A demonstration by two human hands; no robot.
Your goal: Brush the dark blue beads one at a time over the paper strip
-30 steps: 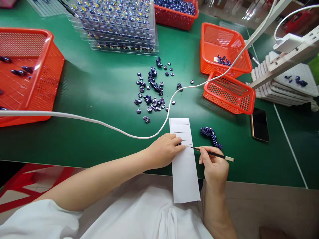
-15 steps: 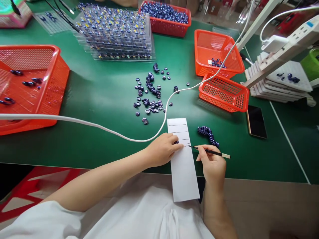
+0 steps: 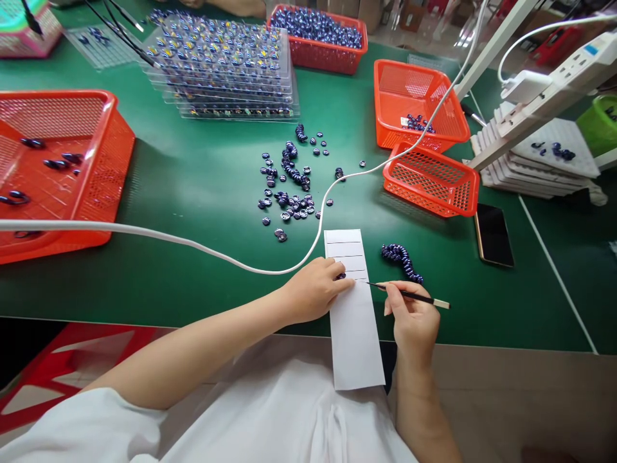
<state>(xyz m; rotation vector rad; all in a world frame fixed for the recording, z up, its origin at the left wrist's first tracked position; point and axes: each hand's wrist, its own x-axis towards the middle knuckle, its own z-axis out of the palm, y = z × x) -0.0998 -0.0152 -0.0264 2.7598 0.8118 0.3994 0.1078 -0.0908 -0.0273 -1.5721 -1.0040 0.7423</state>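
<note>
A long white paper strip [image 3: 354, 321] with ruled lines lies over the near edge of the green table [image 3: 193, 186]. My left hand [image 3: 315, 289] rests on the strip's left side, fingers pinched on a small dark blue bead [image 3: 341, 276]. My right hand [image 3: 414, 318] is closed on a thin black stick [image 3: 409, 296]; its tip touches the strip near the bead. A short string of blue beads [image 3: 402, 260] lies just right of the strip. Loose blue beads [image 3: 292, 186] are scattered beyond it.
A white cable [image 3: 202, 247] curves across the table. Orange baskets stand at left [image 3: 62, 173] and at right [image 3: 419, 106], [image 3: 431, 180], another full of beads at the back [image 3: 318, 32]. Stacked clear trays [image 3: 226, 64], a phone [image 3: 492, 235] and white foam trays [image 3: 540, 161] are also there.
The view has tilted slightly, so more of the far table shows. Both hands stay on the strip, the stick tip barely shifted.
</note>
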